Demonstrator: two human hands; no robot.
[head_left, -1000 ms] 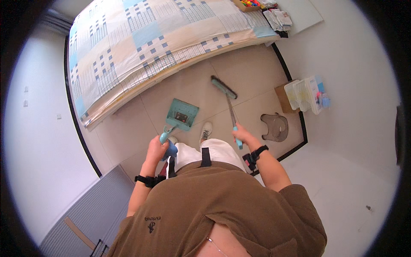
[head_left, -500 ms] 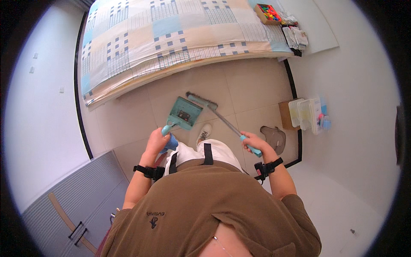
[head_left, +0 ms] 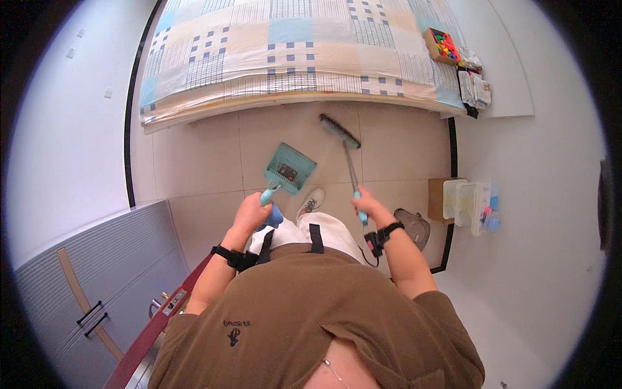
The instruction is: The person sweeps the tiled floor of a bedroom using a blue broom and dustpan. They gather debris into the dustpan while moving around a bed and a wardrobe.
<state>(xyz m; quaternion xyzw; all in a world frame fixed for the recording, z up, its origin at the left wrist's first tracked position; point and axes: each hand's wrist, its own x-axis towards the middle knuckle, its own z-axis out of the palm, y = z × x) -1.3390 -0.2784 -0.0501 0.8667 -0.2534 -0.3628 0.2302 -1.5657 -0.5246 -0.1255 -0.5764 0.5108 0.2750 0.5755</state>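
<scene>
My left hand (head_left: 254,212) is closed around the handle of a light teal dustpan (head_left: 299,162), which has a comb-like row of teeth and a dark label. The pan is held out in front of me, low over the tiled floor; whether it touches the tiles I cannot tell. Something blue (head_left: 275,216) shows just under that hand. My right hand (head_left: 369,205) grips the teal end of a broom (head_left: 350,167) with a grey metal stick. Its dark-bristled head (head_left: 339,131) lies ahead and to the right of the pan, apart from it, near the bed.
A bed (head_left: 291,84) with a patchwork cover spans the far side. On its right end sits a box of colourful pieces (head_left: 443,45). Clear plastic containers (head_left: 465,200) and a carton stand by the right wall, near a brown slipper-like item (head_left: 413,228). A grey cabinet (head_left: 97,259) and dark-red door edge are left.
The broom head has swung away from the dustpan, farther out and to the right, while my right hand moved a little inward. The view has shifted; my left hand still holds the dustpan.
</scene>
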